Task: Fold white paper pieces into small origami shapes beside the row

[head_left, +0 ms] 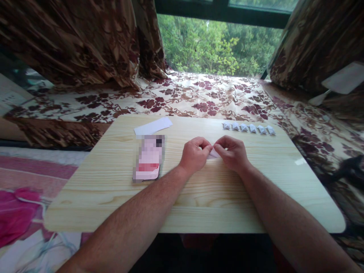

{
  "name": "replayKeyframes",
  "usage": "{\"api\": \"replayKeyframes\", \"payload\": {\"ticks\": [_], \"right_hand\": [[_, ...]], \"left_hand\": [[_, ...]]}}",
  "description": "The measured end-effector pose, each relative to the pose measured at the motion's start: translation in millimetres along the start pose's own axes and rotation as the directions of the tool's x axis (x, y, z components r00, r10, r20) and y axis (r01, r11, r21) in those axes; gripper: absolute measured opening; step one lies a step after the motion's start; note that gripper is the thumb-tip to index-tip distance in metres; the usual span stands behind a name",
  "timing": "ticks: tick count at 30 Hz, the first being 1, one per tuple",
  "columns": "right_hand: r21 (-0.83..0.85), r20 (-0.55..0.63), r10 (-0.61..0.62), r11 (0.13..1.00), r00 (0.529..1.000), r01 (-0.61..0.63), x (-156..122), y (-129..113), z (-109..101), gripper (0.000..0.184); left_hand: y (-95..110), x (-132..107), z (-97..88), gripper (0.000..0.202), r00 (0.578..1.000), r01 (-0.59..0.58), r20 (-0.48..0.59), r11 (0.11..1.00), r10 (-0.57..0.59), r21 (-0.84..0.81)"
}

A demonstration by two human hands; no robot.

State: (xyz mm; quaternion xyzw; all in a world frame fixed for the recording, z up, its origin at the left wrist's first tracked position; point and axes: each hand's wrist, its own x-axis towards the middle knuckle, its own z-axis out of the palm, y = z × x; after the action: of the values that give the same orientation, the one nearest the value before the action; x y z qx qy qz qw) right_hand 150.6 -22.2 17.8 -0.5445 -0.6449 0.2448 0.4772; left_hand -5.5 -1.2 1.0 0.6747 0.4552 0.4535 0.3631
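Between my two hands, just above the wooden table (113, 204), is a small piece of folded white paper (213, 154). My left hand (195, 152) pinches its left side with thumb and forefinger. On the other side my right hand (231, 151) grips it the same way, fingertips close to those of the left. Much of the paper is hidden behind the fingers. Beyond my right hand stands a row of several small folded white paper pieces (249, 128). Flat white paper strips (153, 126) lie at the table's far left.
A phone (149, 157), partly blurred out, lies left of my left hand. Past the table's far edge is a ledge with a floral cloth (204, 94), below a window. Patterned curtains (93, 41) hang at both sides. A white lamp (342, 78) stands at the right.
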Motion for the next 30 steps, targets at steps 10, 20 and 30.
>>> {"api": "replayKeyframes", "payload": {"ticks": [10, 20, 30], "right_hand": [[0.214, 0.039, 0.087, 0.972, 0.995, -0.093, 4.3, 7.7, -2.3, 0.017], [0.429, 0.074, 0.11, 0.894, 0.991, -0.131, 6.8, 7.2, 0.1, 0.029], [0.374, 0.046, 0.106, 0.92, 0.993, -0.116, 7.1, 6.5, 4.0, 0.019]], "left_hand": [[0.5, 0.7, 0.9, 0.021, 0.995, 0.101, -0.008, 0.992, -0.102, -0.079], [-4.5, 8.9, -1.9, 0.024, 0.958, 0.236, -0.074, 0.909, -0.277, -0.343], [-0.9, 8.1, -1.5, 0.021, 0.961, 0.227, -0.065, 0.902, -0.268, -0.367]]}}
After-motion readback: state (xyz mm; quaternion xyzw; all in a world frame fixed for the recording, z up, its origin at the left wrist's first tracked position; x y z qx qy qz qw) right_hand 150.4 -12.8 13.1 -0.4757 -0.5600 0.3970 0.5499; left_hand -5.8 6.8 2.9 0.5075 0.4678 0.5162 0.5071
